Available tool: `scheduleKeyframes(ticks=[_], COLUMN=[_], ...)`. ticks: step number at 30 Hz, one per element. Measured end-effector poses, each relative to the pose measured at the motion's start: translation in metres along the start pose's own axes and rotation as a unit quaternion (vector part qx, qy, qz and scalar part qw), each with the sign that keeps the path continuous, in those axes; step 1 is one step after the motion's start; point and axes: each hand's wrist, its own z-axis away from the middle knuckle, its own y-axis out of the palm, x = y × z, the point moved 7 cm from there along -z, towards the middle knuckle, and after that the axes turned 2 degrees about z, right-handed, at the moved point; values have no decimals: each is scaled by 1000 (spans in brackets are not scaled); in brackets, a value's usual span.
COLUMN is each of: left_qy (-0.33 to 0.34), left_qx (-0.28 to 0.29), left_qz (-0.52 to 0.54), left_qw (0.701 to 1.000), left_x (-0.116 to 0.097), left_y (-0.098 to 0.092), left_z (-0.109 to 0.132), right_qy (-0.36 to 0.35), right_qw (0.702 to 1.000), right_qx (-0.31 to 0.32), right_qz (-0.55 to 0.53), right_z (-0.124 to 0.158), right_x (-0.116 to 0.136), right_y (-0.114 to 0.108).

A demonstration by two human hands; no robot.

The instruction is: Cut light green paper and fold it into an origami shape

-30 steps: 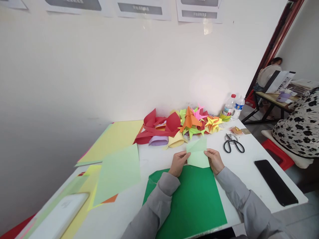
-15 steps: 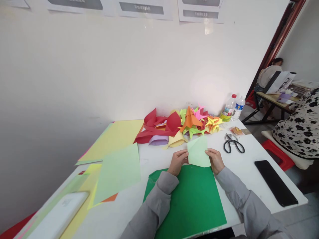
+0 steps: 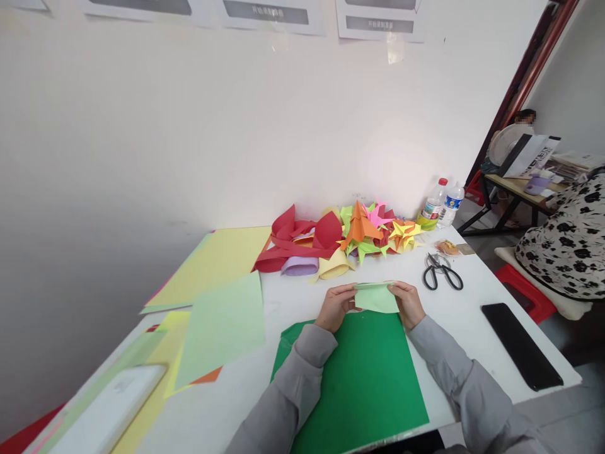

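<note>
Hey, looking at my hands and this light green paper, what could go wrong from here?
The light green paper is pinched only at its ends between the left hand and right hand, so the fold may crease crooked. The black phone lies close to the edge of the table beside the right sleeve; an elbow sweep might push it off.

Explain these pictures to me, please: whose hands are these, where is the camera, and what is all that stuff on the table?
No machine here: a person works with bare hands, and a camera on their head looks forward and down. The left hand and right hand each pinch one end of a small pale green paper at the far edge of a dark green sheet on the white table. Behind lies a pile of folded paper shapes; scissors, a black phone and two water bottles are to the right, loose coloured sheets to the left.
</note>
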Motion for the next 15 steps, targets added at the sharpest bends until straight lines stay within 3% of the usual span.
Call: scheduleKeyframes(ticks=[15], left_qy=[-20], left_qx=[21], left_qz=[-21], left_qw=[999], left_x=[2], left_y=[2], left_z=[0], right_qy=[8], right_qw=[1000], right_qx=[11], right_qz=[2], right_z=[0], right_x=[3], right_y=[3])
